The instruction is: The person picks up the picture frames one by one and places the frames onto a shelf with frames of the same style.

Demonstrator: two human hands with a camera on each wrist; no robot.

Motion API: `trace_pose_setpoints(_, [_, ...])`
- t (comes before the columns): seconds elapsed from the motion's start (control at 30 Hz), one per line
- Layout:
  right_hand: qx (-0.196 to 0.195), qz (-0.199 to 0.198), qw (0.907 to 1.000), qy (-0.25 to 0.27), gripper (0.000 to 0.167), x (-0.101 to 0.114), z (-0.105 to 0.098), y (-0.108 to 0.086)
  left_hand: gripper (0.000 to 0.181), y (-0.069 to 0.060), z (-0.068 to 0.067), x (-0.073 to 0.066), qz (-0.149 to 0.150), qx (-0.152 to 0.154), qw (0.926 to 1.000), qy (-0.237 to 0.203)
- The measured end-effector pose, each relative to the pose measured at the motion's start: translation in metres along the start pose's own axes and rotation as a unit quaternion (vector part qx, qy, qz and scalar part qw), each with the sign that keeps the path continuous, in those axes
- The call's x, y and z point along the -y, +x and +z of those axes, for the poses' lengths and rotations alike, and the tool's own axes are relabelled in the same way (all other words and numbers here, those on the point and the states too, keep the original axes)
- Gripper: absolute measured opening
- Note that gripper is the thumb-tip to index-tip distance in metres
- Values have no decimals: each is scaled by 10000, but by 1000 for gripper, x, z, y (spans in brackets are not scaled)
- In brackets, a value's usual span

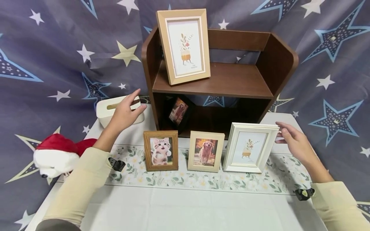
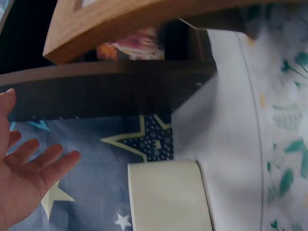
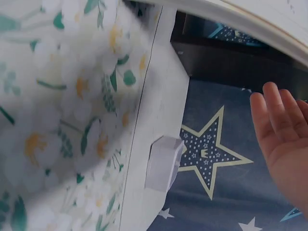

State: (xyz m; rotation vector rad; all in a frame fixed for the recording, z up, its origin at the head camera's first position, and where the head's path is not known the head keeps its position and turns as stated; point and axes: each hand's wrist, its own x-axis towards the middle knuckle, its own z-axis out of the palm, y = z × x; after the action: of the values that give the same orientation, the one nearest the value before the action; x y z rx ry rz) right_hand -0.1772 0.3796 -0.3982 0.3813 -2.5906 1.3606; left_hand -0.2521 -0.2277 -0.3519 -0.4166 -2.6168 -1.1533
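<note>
Cloth (image 1: 110, 29) printed with stars hangs behind a white worktop (image 1: 179, 208). On the worktop's far side stands a dark brown shelf (image 1: 240, 78) with two levels. A flowered strip (image 1: 199, 184) runs across the worktop in front of it. A tall tan frame (image 1: 186, 48) with a plant picture leans on the upper level. A white frame (image 1: 251, 147) with a similar picture stands at the right end of the row on the strip. At far left is a white plush toy (image 1: 56, 154) in a red hat, partly behind a sleeve. A cream tissue box (image 1: 105, 113) sits left of the shelf. A brown frame (image 1: 161, 150) with a kitten and a pale frame (image 1: 206, 151) with a dog stand left of the white one. The left hand (image 1: 123, 115) hovers by the tissue box, fingers spread, holding nothing. The right hand (image 1: 296, 141) is just beside the white frame's right edge, fingers extended and empty; contact is unclear.
</note>
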Motion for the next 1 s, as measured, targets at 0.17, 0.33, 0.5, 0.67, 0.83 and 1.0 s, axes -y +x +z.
trace_pose_setpoints(0.17, [-2,-83,9996,284,45,2,7,-5,64,6,6,-10,61,-269,9992,-289])
trace_pose_setpoints(0.33, [-56,-4,9998,179,36,6,11,-9,62,13,11,-22,126,-367,9965,-746])
trace_pose_setpoints(0.5, [-79,23,9998,187,31,9,14,-11,60,18,13,-34,138,-504,9945,-905])
trace_pose_setpoints(0.67, [-82,9,9996,271,28,10,16,-10,57,23,14,-40,175,-682,9928,-969])
trace_pose_setpoints(0.83, [-11,-8,9993,365,30,8,17,-10,55,26,15,-43,138,-745,9915,-1054])
trace_pose_setpoints(1.0, [72,-19,9991,415,28,7,15,-10,53,29,16,-46,-6,-863,9900,-1114])
